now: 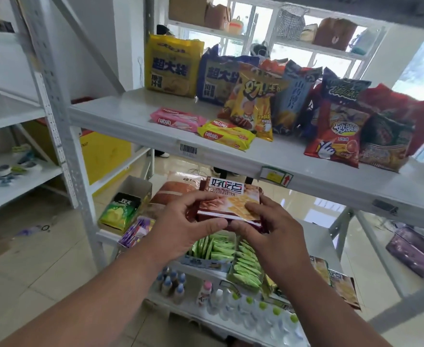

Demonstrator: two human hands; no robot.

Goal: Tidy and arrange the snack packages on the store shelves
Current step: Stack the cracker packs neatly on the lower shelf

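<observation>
Hands: my left hand (180,221) and right hand (268,229) both grip one cracker pack (231,200), centre frame.
Progress: shelf (130,113) bags stand unevenly; I judge much left.

Grey metal shelf (135,113) bears a pink wafer pack (178,119), yellow wafer pack (226,134) and upright chip bags (253,103)
</observation>
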